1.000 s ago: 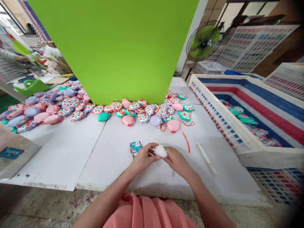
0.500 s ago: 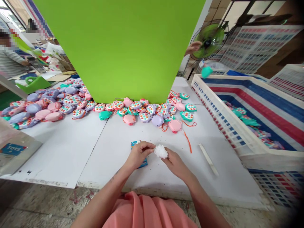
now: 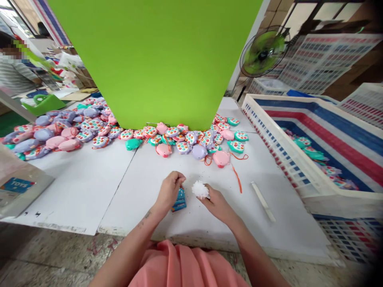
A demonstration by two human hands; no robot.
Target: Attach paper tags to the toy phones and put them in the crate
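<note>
My right hand is closed around a bunch of small white plastic pieces, whose frilly ends stick out to the left. Just left of it, my left hand is over a small stack of blue printed cards lying on the table. Its thumb and fingers are pinched together, and whatever they hold is too small to make out. The hand hides part of the cards. Farther back lie several pink, purple and green animal-shaped toys with coloured buttons and orange cords.
A green panel stands behind the toys. More toys are heaped at left, near a clear bag. A white strip lies at right, beside a white crate holding toys. A fan and another person are beyond.
My left hand has moved left, away from the white bunch, over the blue cards. Another person's hand by the fan and a green toy above the crate are gone from view.
</note>
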